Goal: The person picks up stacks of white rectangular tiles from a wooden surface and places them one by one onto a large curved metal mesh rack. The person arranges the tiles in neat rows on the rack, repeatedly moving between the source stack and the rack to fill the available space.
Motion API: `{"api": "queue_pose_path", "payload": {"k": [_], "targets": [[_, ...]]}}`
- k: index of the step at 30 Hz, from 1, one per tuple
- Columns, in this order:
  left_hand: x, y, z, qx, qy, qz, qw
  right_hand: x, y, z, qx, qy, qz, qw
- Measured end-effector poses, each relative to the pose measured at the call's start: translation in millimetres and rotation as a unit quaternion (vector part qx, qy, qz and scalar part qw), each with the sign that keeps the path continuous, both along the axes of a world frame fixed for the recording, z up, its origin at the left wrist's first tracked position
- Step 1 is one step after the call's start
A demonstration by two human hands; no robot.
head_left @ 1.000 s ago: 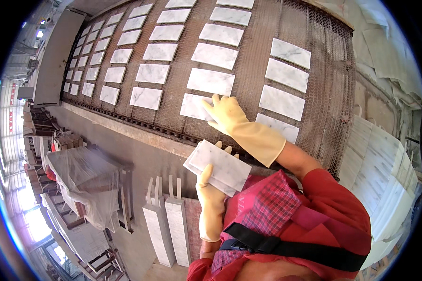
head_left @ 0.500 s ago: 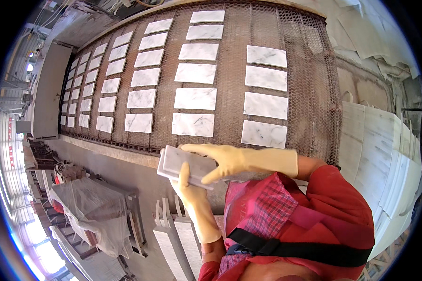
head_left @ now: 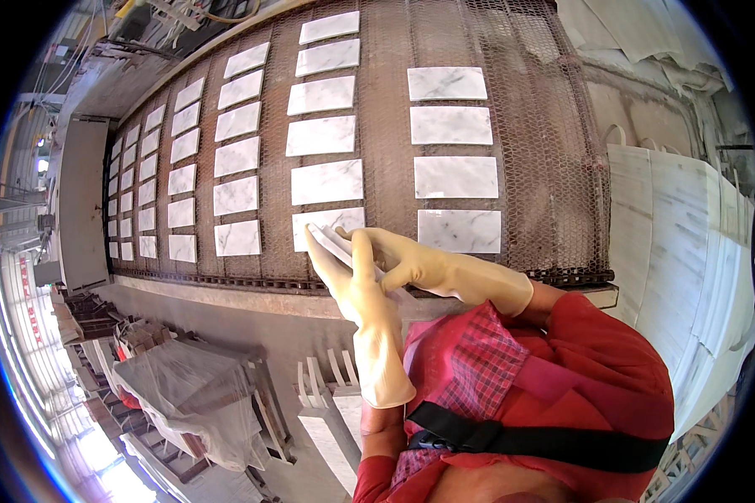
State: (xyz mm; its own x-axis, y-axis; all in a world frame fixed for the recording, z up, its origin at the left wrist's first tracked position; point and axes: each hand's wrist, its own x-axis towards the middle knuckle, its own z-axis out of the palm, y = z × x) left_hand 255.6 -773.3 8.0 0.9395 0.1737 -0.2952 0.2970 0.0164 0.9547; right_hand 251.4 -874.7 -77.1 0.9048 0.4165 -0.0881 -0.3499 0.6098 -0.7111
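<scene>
White marble rectangular tiles (head_left: 331, 243), stiff, heavy, likely brittle, are clamped by edges between gloved left hand (head_left: 356, 281) and right hand (head_left: 407, 261), above mesh conveyor surface (head_left: 386, 126).

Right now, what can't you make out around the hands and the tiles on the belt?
- Head view: how many tiles the hands hold; left hand and right hand cover them.
- Nearest middle-row belt tile: its near edge is behind the hands.
- Far-left tile rows: too small and bent by the lens.
- Mesh belt: far end cut off by the top edge.
</scene>
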Motion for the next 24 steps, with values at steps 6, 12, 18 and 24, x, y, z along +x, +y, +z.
{"api": "queue_pose_path", "payload": {"k": [6, 12, 18, 24], "targets": [[11.6, -17.8, -12.7, 0.013, -0.028, -0.029, 0.999, 14.0, -36.7, 18.8, 0.043, 0.002, -0.015, 0.999], [-10.8, 5.1, -17.8, -0.032, -0.059, -0.075, 0.995, 58.8, -129.1, 14.0, -0.138, 0.079, -0.089, 0.983], [-76.6, 68.2, -45.2, -0.054, 0.047, 0.002, 0.997, 176.2, -245.5, 13.2, -0.557, 0.005, -0.165, 0.814], [-92.7, 72.5, -43.6, -0.081, 0.084, 0.060, 0.991, 253.4, -320.0, -25.0, -0.807, -0.183, -0.110, 0.551]]}}
